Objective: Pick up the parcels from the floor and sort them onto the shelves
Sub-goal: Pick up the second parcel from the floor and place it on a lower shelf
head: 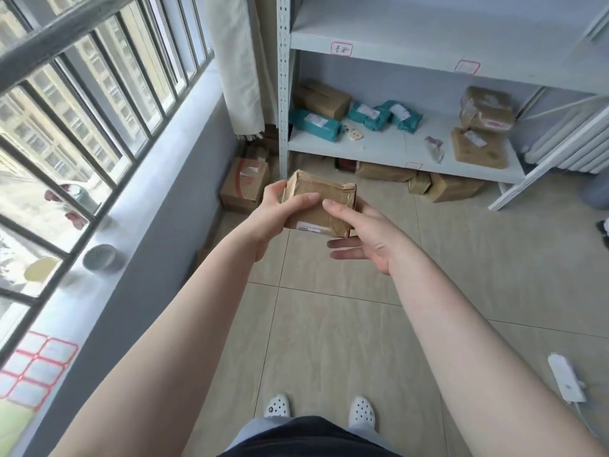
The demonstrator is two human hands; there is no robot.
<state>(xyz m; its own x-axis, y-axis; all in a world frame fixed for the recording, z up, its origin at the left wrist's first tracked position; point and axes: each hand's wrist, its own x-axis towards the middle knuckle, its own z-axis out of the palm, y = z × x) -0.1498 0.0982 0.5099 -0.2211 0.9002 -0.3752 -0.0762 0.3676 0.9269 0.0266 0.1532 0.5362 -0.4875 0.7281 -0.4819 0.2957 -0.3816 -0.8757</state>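
A small brown taped parcel [321, 196] with a white label on its near edge is held in front of me at about waist height. My left hand [280, 212] grips its left side, thumb on top. My right hand [359, 232] holds its right corner, with its lower fingers spread out under the parcel. Ahead stands a white metal shelf unit [379, 146]. Its low shelf carries brown boxes [321, 98], teal bagged parcels [316, 125] and brown packets [487, 108]. More brown parcels [385, 171] lie on the floor under that shelf.
A cardboard box [245, 183] sits on the tiled floor by the shelf's left post. A window ledge [131, 225] with small pots runs along the left. A white power strip [565, 379] lies on the floor at the right. A radiator [573, 146] stands behind the shelf's right side.
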